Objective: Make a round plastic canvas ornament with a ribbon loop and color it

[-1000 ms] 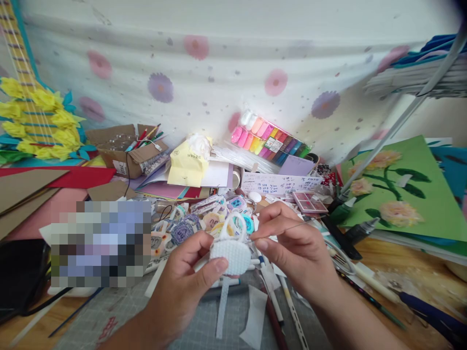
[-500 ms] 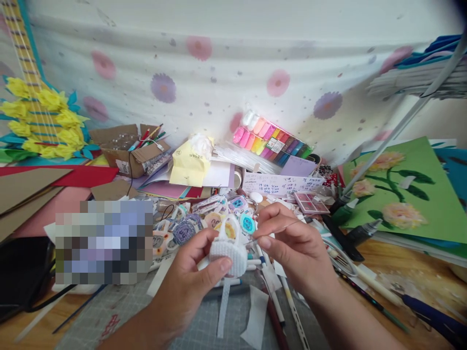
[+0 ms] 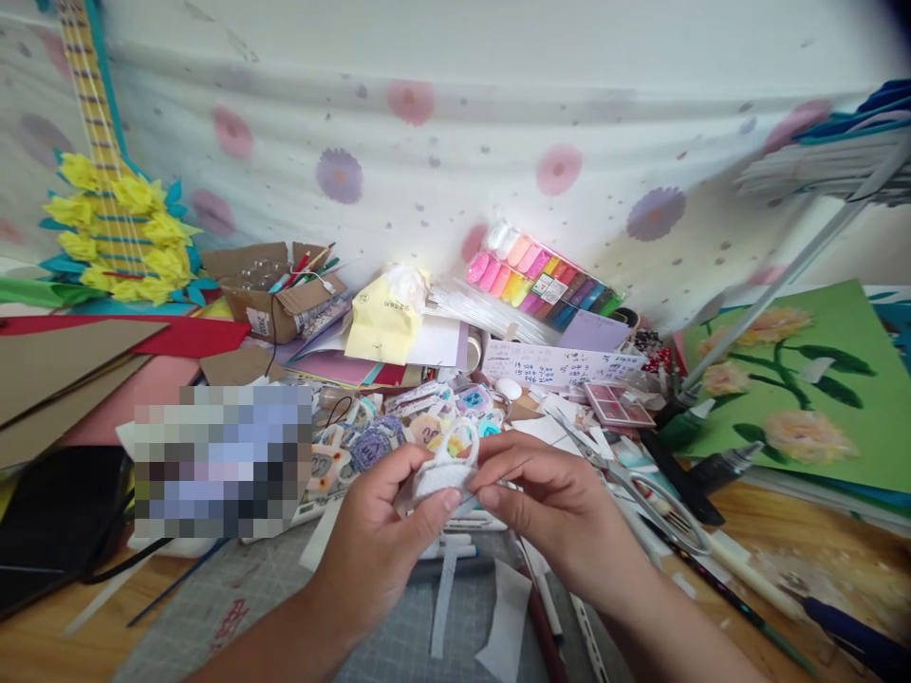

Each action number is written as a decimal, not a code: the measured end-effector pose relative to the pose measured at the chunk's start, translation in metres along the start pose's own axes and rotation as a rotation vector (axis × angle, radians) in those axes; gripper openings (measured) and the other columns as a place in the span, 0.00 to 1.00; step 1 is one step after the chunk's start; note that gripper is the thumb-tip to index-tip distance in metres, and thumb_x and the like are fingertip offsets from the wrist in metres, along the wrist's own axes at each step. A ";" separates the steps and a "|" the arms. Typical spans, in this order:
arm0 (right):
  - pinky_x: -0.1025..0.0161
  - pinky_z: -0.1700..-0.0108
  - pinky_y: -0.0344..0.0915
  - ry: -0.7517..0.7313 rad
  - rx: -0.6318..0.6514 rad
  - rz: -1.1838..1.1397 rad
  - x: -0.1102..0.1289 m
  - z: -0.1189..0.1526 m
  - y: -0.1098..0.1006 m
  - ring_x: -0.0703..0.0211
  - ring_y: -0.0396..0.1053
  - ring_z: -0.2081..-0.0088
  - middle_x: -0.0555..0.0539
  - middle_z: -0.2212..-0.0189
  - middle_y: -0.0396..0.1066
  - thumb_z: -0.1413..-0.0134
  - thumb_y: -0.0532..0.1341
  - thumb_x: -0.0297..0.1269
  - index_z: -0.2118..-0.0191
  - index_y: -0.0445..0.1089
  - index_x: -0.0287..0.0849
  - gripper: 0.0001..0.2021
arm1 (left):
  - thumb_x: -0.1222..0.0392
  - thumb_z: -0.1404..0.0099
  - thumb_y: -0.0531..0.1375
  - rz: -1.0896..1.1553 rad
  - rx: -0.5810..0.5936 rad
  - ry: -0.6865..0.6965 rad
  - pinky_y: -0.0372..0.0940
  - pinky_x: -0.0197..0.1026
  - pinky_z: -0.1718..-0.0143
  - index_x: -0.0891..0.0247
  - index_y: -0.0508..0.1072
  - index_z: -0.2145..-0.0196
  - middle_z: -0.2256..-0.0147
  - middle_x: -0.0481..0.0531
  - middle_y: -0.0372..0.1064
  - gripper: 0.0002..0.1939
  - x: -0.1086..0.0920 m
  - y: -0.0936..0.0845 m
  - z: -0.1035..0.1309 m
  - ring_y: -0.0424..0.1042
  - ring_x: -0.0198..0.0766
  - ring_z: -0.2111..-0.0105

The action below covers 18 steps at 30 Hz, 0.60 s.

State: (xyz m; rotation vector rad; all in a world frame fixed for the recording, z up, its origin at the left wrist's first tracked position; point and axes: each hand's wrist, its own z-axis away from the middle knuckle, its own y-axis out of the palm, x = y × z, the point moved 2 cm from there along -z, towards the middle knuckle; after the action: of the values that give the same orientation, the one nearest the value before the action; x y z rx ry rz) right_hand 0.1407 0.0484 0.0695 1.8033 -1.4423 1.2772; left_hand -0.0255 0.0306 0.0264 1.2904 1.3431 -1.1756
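A wooden desk carries a grey cutting mat at the near edge and a dense litter of craft goods behind it. A white cloth with pink and purple flowers hangs as the backdrop. At the left stand a paper guitar with yellow blossoms, sheets of brown and red card and an open cardboard box of pens. A tray of coloured clay sticks leans against the cloth, and a green board with paper flowers lies at the right. Scissors rest just right of the hands.

Both hands meet above the mat's far edge. The left hand pinches a small white mesh basket between thumb and fingers. The right hand closes thumb and forefinger on the basket's right side; whether a needle sits in that pinch cannot be told. The basket is tipped, its looped handle pointing up and away toward the cloth, and its long axis runs roughly left to right between the 2 hands. A white mesh strip lies on the mat beneath it.
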 end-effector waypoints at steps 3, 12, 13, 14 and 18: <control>0.61 0.57 0.70 -0.021 -0.022 0.017 -0.002 0.000 0.000 0.56 0.74 0.61 0.46 0.69 0.78 0.50 0.65 0.29 0.70 0.78 0.46 0.05 | 0.55 0.42 0.63 -0.014 0.001 0.005 0.57 0.35 0.70 0.60 0.72 0.69 0.74 0.44 0.65 0.07 0.002 0.000 0.001 0.61 0.36 0.71; 0.62 0.60 0.69 -0.012 -0.043 0.014 -0.009 0.000 0.002 0.58 0.72 0.64 0.47 0.73 0.76 0.51 0.64 0.27 0.72 0.77 0.44 0.06 | 0.56 0.42 0.64 0.049 -0.003 -0.032 0.57 0.35 0.71 0.60 0.73 0.68 0.73 0.43 0.68 0.06 0.008 0.003 0.002 0.63 0.35 0.71; 0.61 0.59 0.68 0.008 -0.033 -0.008 -0.009 0.000 0.001 0.58 0.72 0.63 0.47 0.72 0.76 0.51 0.64 0.28 0.72 0.77 0.44 0.05 | 0.56 0.42 0.64 0.075 -0.009 -0.040 0.57 0.34 0.70 0.60 0.73 0.67 0.72 0.43 0.69 0.06 0.009 0.003 0.002 0.63 0.35 0.71; 0.60 0.58 0.68 0.031 -0.020 -0.035 -0.009 -0.001 0.000 0.57 0.72 0.61 0.46 0.69 0.76 0.51 0.65 0.28 0.72 0.78 0.45 0.05 | 0.57 0.42 0.64 0.109 -0.018 -0.048 0.58 0.35 0.69 0.59 0.74 0.66 0.71 0.43 0.70 0.07 0.009 0.004 0.002 0.64 0.35 0.70; 0.57 0.53 0.66 0.114 0.046 -0.129 -0.010 -0.002 -0.004 0.54 0.70 0.53 0.45 0.61 0.75 0.51 0.67 0.31 0.71 0.78 0.47 0.03 | 0.58 0.40 0.63 0.266 -0.046 -0.078 0.61 0.36 0.65 0.59 0.74 0.62 0.67 0.45 0.73 0.08 0.006 0.007 -0.002 0.67 0.37 0.66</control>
State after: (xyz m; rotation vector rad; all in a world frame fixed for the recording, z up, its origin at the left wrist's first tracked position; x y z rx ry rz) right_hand 0.1440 0.0561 0.0625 1.7916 -1.2242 1.3341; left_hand -0.0192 0.0332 0.0209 1.3299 1.0971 -0.9944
